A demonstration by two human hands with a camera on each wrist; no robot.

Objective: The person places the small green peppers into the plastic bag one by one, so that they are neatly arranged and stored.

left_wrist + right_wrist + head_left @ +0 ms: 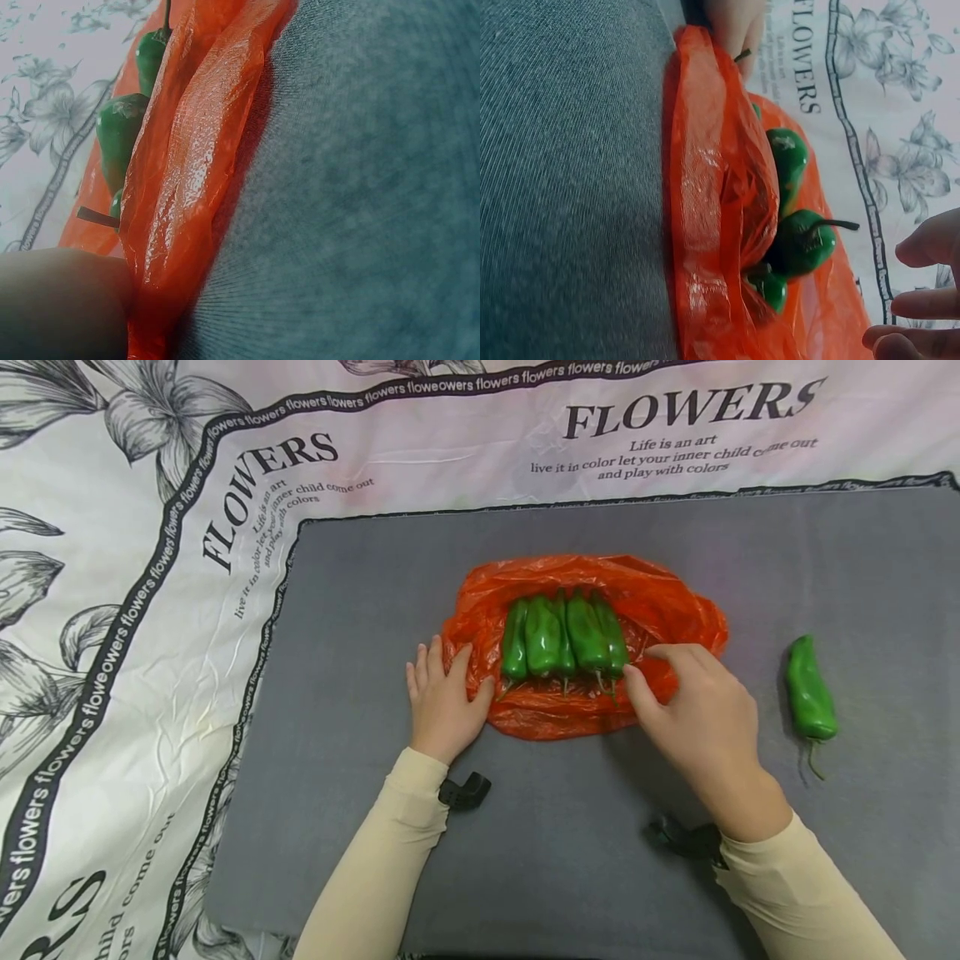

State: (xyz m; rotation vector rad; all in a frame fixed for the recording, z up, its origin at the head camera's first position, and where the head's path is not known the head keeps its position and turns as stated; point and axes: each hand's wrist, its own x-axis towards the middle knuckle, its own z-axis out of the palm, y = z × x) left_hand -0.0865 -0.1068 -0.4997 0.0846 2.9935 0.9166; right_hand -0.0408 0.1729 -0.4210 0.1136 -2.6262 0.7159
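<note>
A red plastic bag lies spread open, its rim bunched up around several green peppers set side by side, stems toward me. My left hand rests on the bag's left edge with its fingers spread. Over the bag's right side is my right hand, thumb and fingers apart, thumb tip close to the rightmost pepper. The right wrist view shows the fingers apart with nothing between them. There the front fold of the bag partly hides the peppers.
One more green pepper lies on the grey mat, right of my right hand. A white cloth printed with flowers and lettering borders the mat at the back and left. Each wrist carries a black camera mount.
</note>
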